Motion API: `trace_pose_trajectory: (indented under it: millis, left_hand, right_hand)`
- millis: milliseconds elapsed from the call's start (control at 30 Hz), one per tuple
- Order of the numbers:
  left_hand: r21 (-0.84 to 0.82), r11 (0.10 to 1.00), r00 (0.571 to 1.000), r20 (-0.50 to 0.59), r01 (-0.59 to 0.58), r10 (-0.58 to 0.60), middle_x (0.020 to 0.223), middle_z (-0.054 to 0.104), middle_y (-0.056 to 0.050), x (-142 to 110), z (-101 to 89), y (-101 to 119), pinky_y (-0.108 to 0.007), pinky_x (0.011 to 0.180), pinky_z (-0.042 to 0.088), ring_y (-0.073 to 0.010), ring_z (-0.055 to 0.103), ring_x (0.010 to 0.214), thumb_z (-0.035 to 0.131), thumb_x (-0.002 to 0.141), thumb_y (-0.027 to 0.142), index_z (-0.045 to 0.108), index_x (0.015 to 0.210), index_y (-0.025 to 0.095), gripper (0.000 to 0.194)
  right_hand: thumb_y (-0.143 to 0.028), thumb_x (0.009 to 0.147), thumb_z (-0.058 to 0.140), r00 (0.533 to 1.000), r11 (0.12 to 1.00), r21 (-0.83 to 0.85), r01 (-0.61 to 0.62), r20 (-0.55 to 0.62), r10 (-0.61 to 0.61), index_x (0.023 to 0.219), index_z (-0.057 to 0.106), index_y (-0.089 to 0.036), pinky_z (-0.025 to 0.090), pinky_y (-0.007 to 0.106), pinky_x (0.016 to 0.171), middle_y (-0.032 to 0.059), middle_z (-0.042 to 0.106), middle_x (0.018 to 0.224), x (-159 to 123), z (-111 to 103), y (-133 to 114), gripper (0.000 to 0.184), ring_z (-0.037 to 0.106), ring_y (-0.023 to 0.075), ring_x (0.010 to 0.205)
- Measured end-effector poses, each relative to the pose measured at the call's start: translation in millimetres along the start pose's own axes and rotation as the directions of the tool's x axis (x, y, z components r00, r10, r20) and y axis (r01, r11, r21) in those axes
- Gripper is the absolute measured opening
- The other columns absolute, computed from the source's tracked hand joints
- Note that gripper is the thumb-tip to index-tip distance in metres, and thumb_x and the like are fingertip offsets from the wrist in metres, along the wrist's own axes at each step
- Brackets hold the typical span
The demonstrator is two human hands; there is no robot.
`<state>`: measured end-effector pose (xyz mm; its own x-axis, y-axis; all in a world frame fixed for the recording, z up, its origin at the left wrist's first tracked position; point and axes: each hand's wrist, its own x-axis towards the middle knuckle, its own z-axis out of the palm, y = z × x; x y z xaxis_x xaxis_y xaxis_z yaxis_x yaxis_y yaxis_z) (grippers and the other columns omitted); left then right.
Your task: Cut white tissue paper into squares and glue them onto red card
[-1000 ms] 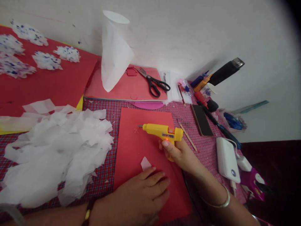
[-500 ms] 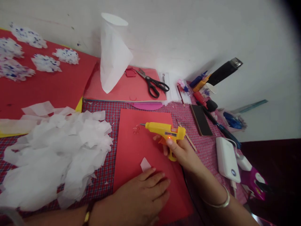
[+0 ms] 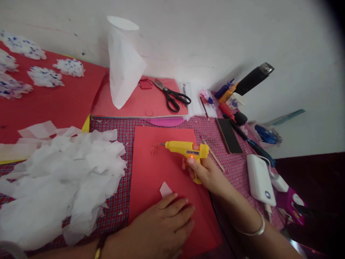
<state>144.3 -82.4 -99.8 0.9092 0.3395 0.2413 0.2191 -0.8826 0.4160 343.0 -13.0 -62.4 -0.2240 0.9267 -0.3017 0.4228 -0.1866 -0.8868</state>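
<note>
My right hand [image 3: 206, 174] grips a yellow hot glue gun [image 3: 185, 150] with its orange light on. The nozzle points left, just above a small blob of clear glue [image 3: 154, 149] on a red paper sheet [image 3: 151, 172]. My left hand [image 3: 161, 226] lies flat on the near part of that sheet, fingers stretched out together. A small white paper scrap [image 3: 165, 189] sits right at its fingertips.
A heap of white tissue pieces [image 3: 59, 183] lies to the left. Black scissors [image 3: 171, 96] rest on a pink sheet at the back beside a white paper cone [image 3: 122, 61]. A phone [image 3: 229, 135], a power bank [image 3: 260, 180], pens and sticks crowd the right side.
The glue gun has shifted slightly over the glue spot, which has grown a little. My left hand has stayed flat on the sheet. The view has drifted a bit.
</note>
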Motion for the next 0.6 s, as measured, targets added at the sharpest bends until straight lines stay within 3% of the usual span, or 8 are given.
trace_pose_trajectory:
  millis: [600]
  left_hand:
    - [-0.014,1.000,1.000,-0.012,0.021,-0.021,0.140,0.058,-0.006,0.1,-1.4,2.0,-0.036,0.114,0.030,-0.0211,0.050,0.129,0.040,0.100,0.038,0.057,0.131,0.015,0.042]
  right_hand:
    - [-0.066,0.087,0.050,0.998,0.997,0.033,-0.067,0.022,0.067,0.073,0.050,-0.018,0.023,0.021,0.039,-0.0055,0.040,0.053,-10.6,-0.9,5.1,0.050,0.033,0.0061,0.043]
